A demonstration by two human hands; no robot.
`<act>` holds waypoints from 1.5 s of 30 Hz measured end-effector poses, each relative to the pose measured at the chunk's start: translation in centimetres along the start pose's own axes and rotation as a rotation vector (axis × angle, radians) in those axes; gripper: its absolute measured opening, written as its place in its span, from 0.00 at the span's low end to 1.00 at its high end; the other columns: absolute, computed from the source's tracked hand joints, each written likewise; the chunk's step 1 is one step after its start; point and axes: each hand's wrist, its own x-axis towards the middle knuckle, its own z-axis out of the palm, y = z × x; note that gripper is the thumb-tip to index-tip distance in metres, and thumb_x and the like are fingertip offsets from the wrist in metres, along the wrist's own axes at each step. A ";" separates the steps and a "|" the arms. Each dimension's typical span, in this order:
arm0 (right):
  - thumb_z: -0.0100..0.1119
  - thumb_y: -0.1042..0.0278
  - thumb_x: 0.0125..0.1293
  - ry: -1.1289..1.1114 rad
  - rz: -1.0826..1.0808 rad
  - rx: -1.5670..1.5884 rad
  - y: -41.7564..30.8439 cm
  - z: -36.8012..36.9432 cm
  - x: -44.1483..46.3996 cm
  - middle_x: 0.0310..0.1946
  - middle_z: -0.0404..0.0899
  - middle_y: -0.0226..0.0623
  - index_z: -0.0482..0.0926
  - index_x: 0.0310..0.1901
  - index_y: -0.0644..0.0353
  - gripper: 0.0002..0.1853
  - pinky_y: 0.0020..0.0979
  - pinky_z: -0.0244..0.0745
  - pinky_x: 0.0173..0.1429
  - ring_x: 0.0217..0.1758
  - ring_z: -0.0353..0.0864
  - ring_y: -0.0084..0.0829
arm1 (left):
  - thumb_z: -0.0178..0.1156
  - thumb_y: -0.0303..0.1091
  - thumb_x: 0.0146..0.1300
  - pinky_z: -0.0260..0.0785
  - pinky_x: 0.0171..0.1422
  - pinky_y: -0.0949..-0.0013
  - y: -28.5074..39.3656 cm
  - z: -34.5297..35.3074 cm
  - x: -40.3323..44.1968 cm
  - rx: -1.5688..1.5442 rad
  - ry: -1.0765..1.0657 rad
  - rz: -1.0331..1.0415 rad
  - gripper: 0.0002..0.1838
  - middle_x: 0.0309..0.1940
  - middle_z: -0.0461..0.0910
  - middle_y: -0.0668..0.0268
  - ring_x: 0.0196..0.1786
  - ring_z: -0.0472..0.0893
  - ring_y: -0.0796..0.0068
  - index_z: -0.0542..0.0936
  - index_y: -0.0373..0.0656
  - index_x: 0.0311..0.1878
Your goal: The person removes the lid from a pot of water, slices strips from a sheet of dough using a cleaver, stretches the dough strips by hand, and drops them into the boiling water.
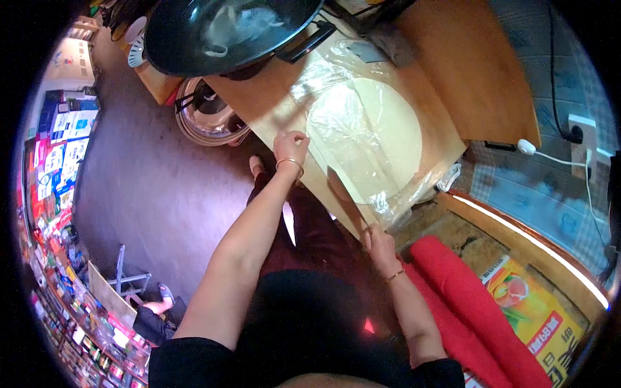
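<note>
A large round sheet of pale dough [401,139] lies on a wooden board, partly under crinkled clear plastic film [343,119]. Along its near side runs a straight edge, with a narrow strip [331,169] beside it. My right hand [380,249] is closed around the handle of a knife [347,196], whose long blade points away from me beside that edge. My left hand [291,147] is at the board's near side, by the strip's far end. Its thumb and fingers curl together in a pinch; whatever they hold, if anything, cannot be made out.
A big black wok [226,32] stands beyond the board, above a metal basin [210,119] on the floor. Red rolled cloth [466,304] and a yellow printed carton [530,304] lie at right. A socket strip [582,139] hangs on the wall. Another person's leg [158,307] shows lower left.
</note>
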 end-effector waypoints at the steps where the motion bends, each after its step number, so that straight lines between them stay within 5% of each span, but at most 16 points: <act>1: 0.52 0.64 0.59 -0.012 -0.028 0.019 0.1 -0.4 0.2 0.23 0.74 0.50 0.70 0.32 0.61 0.09 0.44 0.69 0.28 0.25 0.75 0.51 | 0.63 0.35 0.45 0.66 0.48 0.63 -0.1 0.0 -0.1 0.040 0.019 0.001 0.05 0.33 0.75 0.60 0.41 0.73 0.60 0.81 0.46 0.25; 4: 0.56 0.63 0.55 0.109 0.101 0.244 1.8 -1.1 -0.4 0.19 0.72 0.51 0.71 0.31 0.63 0.10 0.42 0.67 0.27 0.23 0.74 0.50 | 0.62 0.33 0.46 0.67 0.46 0.64 -0.1 0.2 0.1 0.071 -0.010 0.079 0.06 0.31 0.76 0.59 0.38 0.75 0.60 0.79 0.41 0.26; 6: 0.58 0.65 0.53 0.297 0.155 0.223 1.7 -3.3 0.3 0.17 0.71 0.45 0.71 0.32 0.63 0.11 0.38 0.66 0.27 0.20 0.74 0.42 | 0.62 0.31 0.46 0.68 0.46 0.66 0.3 0.4 -0.2 -0.034 0.013 0.066 0.08 0.30 0.77 0.58 0.37 0.76 0.60 0.78 0.39 0.29; 8: 0.57 0.67 0.54 0.429 0.325 0.421 1.9 -6.1 1.9 0.20 0.70 0.39 0.69 0.35 0.62 0.11 0.31 0.68 0.31 0.24 0.72 0.30 | 0.62 0.31 0.46 0.68 0.46 0.67 3.1 -0.4 -0.9 -0.114 -0.062 -0.208 0.12 0.32 0.77 0.57 0.37 0.77 0.61 0.76 0.37 0.34; 9: 0.56 0.68 0.54 0.471 0.183 0.605 3.0 -6.3 2.9 0.25 0.68 0.35 0.66 0.39 0.62 0.13 0.26 0.67 0.37 0.30 0.69 0.23 | 0.62 0.32 0.46 0.68 0.45 0.68 2.2 0.5 -0.7 -0.140 -0.008 -0.156 0.15 0.30 0.77 0.56 0.36 0.78 0.62 0.74 0.36 0.38; 12: 0.52 0.69 0.57 0.545 0.414 0.315 4.1 -7.7 6.2 0.35 0.73 0.49 0.65 0.47 0.64 0.16 0.39 0.68 0.45 0.41 0.74 0.47 | 0.63 0.33 0.47 0.69 0.41 0.69 1.8 1.4 -1.1 -0.178 0.039 -0.267 0.15 0.27 0.77 0.57 0.33 0.78 0.65 0.73 0.35 0.36; 15: 0.51 0.68 0.58 0.705 0.421 0.000 7.5 -5.9 8.9 0.41 0.70 0.57 0.62 0.51 0.66 0.20 0.46 0.67 0.48 0.45 0.71 0.57 | 0.64 0.34 0.47 0.69 0.35 0.69 3.3 0.5 -1.7 -0.171 -0.022 -0.281 0.15 0.24 0.76 0.61 0.28 0.75 0.70 0.72 0.34 0.34; 18: 0.50 0.66 0.60 0.518 0.641 0.027 7.5 -6.7 9.7 0.43 0.69 0.59 0.59 0.53 0.68 0.23 0.48 0.67 0.47 0.43 0.72 0.56 | 0.65 0.31 0.46 0.68 0.35 0.68 2.1 1.6 -1.2 -0.241 -0.040 -0.385 0.13 0.26 0.74 0.61 0.28 0.74 0.69 0.73 0.36 0.32; 22: 0.48 0.65 0.62 0.548 0.594 -0.060 8.6 -5.2 10.2 0.44 0.70 0.59 0.59 0.52 0.72 0.22 0.50 0.68 0.45 0.40 0.74 0.55 | 0.63 0.28 0.45 0.66 0.43 0.67 2.7 1.8 -1.8 -0.036 0.131 -0.086 0.08 0.32 0.69 0.58 0.36 0.73 0.63 0.74 0.37 0.26; 23: 0.53 0.65 0.60 0.467 0.724 0.064 9.0 -4.9 10.6 0.50 0.66 0.55 0.62 0.52 0.68 0.22 0.42 0.64 0.54 0.53 0.67 0.51 | 0.64 0.28 0.45 0.66 0.43 0.68 2.7 1.9 -1.7 -0.081 0.125 -0.133 0.09 0.31 0.71 0.58 0.35 0.73 0.63 0.74 0.37 0.28; 28: 0.54 0.70 0.58 0.453 0.590 -0.026 8.1 -4.9 10.0 0.50 0.65 0.56 0.60 0.52 0.74 0.24 0.40 0.64 0.55 0.55 0.65 0.49 | 0.61 0.29 0.46 0.68 0.39 0.68 0.8 3.4 -1.0 -0.184 0.085 -0.290 0.10 0.26 0.76 0.59 0.29 0.76 0.63 0.75 0.38 0.33; 31: 0.55 0.72 0.56 0.642 0.504 -0.187 5.0 -5.3 9.1 0.50 0.66 0.52 0.62 0.53 0.73 0.24 0.39 0.64 0.56 0.57 0.63 0.46 | 0.60 0.30 0.50 0.69 0.37 0.73 2.0 0.6 -2.4 -0.221 -0.085 -0.154 0.10 0.24 0.77 0.65 0.28 0.76 0.73 0.77 0.37 0.36; 33: 0.55 0.74 0.54 0.599 0.211 0.168 0.9 -5.1 8.7 0.53 0.65 0.47 0.64 0.54 0.67 0.25 0.39 0.62 0.59 0.60 0.60 0.43 | 0.60 0.29 0.53 0.67 0.36 0.80 5.7 -3.6 -4.3 -0.383 -0.282 -0.051 0.09 0.26 0.76 0.70 0.29 0.73 0.84 0.78 0.35 0.37; 37: 0.56 0.71 0.53 0.158 -0.191 0.562 -7.0 -2.6 10.2 0.49 0.71 0.48 0.70 0.51 0.63 0.21 0.32 0.67 0.55 0.55 0.69 0.39 | 0.60 0.27 0.55 0.68 0.39 0.81 5.9 -7.9 -5.2 -0.500 -0.572 0.057 0.09 0.31 0.78 0.69 0.34 0.75 0.83 0.77 0.37 0.39; 41: 0.57 0.66 0.57 -0.205 -0.037 0.697 -8.0 -0.4 10.5 0.27 0.79 0.40 0.77 0.40 0.65 0.13 0.26 0.73 0.38 0.31 0.79 0.29 | 0.58 0.25 0.55 0.68 0.39 0.81 5.1 -10.0 -2.3 -0.698 -0.571 -0.182 0.08 0.34 0.77 0.69 0.35 0.75 0.84 0.77 0.38 0.39; 45: 0.52 0.66 0.62 -0.268 0.291 0.938 -8.1 1.2 10.3 0.24 0.77 0.29 0.77 0.39 0.66 0.11 0.19 0.69 0.28 0.24 0.75 0.16 | 0.59 0.27 0.54 0.68 0.34 0.81 0.2 -7.2 2.1 -0.566 -0.475 -0.150 0.09 0.26 0.76 0.72 0.29 0.74 0.85 0.76 0.36 0.39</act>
